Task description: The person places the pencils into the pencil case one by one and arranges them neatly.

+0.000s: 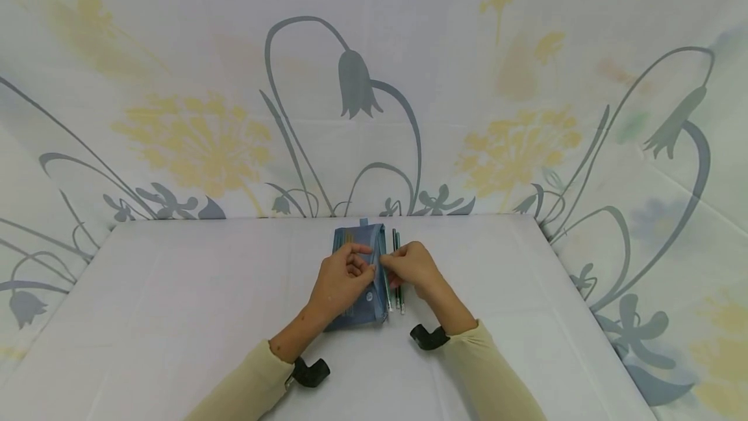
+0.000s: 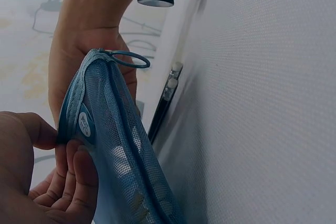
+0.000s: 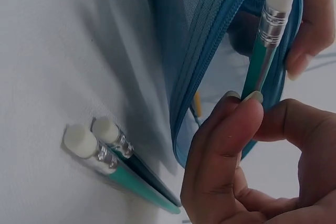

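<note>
A blue mesh zip pencil case [image 1: 362,314] lies on the table in front of me, its zipper open along the right side. My left hand [image 1: 343,283] pinches the edge of the opening between thumb and fingers, near a round white label [image 2: 84,124]. In the right wrist view, my right hand [image 3: 226,161] pinches a green pencil [image 3: 258,59] with a white eraser, right at the open mouth of the case. Where its far end lies is hidden by my fingers. Inside the case a bit of something yellow [image 3: 197,103] shows.
Two more eraser-tipped pencils, one green [image 3: 139,184] and one darker [image 3: 144,166], lie side by side on the white table [image 1: 497,291] just right of the case. A flower-printed cloth [image 1: 362,148] hangs behind the table's far edge.
</note>
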### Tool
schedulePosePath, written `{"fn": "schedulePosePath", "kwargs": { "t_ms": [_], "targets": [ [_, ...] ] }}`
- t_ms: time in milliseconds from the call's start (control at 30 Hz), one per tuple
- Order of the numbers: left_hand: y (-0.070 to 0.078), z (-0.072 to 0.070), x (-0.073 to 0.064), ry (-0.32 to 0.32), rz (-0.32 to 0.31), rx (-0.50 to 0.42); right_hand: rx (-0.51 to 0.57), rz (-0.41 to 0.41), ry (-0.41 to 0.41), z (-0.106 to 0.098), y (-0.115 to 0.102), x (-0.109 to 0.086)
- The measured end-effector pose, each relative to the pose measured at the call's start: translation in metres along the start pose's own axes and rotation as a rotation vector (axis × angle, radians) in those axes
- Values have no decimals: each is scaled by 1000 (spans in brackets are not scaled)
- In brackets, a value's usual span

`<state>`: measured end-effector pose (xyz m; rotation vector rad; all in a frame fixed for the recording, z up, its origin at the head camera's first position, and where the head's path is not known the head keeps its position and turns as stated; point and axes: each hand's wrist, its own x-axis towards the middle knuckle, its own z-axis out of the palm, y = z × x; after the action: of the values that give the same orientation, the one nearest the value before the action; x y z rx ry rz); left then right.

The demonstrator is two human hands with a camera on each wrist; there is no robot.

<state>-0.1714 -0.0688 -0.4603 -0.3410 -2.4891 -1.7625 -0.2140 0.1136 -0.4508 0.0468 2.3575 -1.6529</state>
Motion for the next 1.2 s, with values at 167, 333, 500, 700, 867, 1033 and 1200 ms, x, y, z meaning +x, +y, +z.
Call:
{"fn": "schedulePosePath", "kwargs": {
  "t_ms": [167,333,500,700,867,1033,1200],
  "targets": [
    [-1,0,0,-3,10,-2,46,-11,-4,1,0,0],
    [-1,0,0,-2,7,8,63,-13,-11,3,0,-1],
    [-1,1,0,1,0,18,64,-16,-15,4,1,-1],
    [0,1,-1,1,0,17,57,-12,-16,6,0,-1],
    [-1,1,0,-3,17,8,36,-18,-16,6,-2,-2],
    [-1,1,0,-7,19,9,-25,-32,29,3,-3,-3],
    [-1,1,0,-6,1,15,-156,-72,114,-1,-2,-2]
  ]
}}
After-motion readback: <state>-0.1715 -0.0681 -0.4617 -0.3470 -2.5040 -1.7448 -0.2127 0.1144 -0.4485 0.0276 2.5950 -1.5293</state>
